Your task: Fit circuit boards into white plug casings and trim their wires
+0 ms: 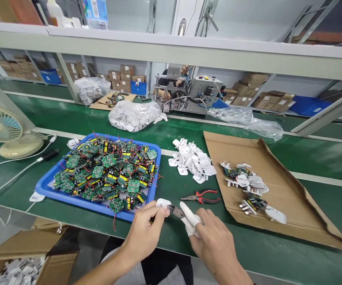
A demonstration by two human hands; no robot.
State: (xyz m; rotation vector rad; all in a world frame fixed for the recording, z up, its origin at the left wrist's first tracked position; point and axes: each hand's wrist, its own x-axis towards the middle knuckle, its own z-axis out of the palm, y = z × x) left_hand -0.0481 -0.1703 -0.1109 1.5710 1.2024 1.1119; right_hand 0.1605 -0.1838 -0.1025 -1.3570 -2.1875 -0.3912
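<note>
My left hand (147,226) is closed on a small white plastic plug cover (163,202), held just in front of the tray. Finger cots wrap some fingers of my right hand (210,237), which grips a pair of cutters (176,211). The jaws of the cutters meet the cover beside my left thumb; what lies between them is too small to make out. Long-nose pliers (202,196) with red and black handles lie on the green bench beyond my right hand. To the left, a blue tray (99,205) is heaped with green circuit boards (108,160) with red wires.
White plastic covers (193,158) lie piled behind the pliers. A cardboard sheet (295,198) at right bears several board-and-cover pieces (248,182). A fan (7,130) stands at left. Beyond are a bag of white parts (135,115), a machine (200,95) and a person's hand (165,95).
</note>
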